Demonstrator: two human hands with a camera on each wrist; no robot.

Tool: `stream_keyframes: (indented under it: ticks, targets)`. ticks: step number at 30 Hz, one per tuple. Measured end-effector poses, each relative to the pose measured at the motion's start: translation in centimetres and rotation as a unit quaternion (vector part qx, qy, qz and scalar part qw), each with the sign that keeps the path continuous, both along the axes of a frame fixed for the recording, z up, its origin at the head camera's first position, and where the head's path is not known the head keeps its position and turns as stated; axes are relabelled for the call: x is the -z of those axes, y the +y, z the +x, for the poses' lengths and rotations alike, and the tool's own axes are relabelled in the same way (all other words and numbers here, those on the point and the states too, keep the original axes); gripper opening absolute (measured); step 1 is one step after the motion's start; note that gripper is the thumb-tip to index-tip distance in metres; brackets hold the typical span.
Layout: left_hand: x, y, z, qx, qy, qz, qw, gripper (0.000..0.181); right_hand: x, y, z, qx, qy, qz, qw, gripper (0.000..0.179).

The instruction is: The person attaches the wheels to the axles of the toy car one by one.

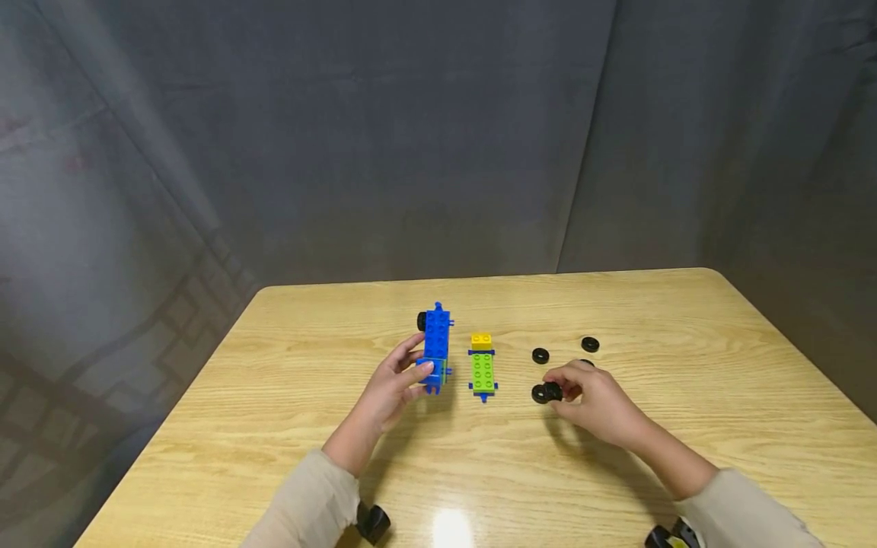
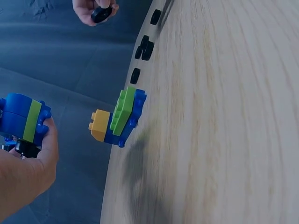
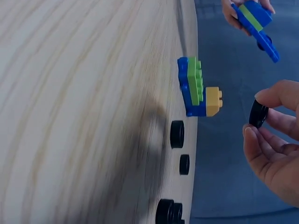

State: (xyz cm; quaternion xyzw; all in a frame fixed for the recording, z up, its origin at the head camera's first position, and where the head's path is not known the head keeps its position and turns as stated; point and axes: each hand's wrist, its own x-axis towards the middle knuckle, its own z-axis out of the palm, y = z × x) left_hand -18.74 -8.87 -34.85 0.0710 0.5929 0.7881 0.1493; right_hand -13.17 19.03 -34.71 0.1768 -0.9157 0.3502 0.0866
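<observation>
My left hand [image 1: 387, 390] holds a blue toy block vehicle [image 1: 437, 333] above the table, thumb on its raised end. One black wheel [image 1: 421, 321] sits on its left side near the far end; bare axle pegs stick out on the right. In the left wrist view a green layer [image 2: 32, 121] shows between its blue blocks. A black wheel [image 3: 258, 113] is pinched between the thumb and fingers of my right hand [image 1: 596, 397]. Below that hand another wheel [image 1: 539, 394] lies on the table, partly overlapped in the head view.
Between the hands stands a second block vehicle [image 1: 483, 373], a blue base with a green plate and a yellow block [image 1: 481, 341] at the far end. Loose black wheels [image 1: 540, 355] lie to its right, one farther back [image 1: 590, 344]. The wooden table [image 1: 329, 320] ends before a grey curtain [image 1: 411, 152].
</observation>
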Motion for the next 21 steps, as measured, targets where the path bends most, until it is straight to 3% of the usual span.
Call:
stream_keyframes:
  ticks: [21]
  targets:
    - [-0.6,0.6,1.0,0.032,0.006,0.022,0.9992,0.057,-0.3,-2.6,-0.5,0.006,0.002,-0.134,0.991,0.022]
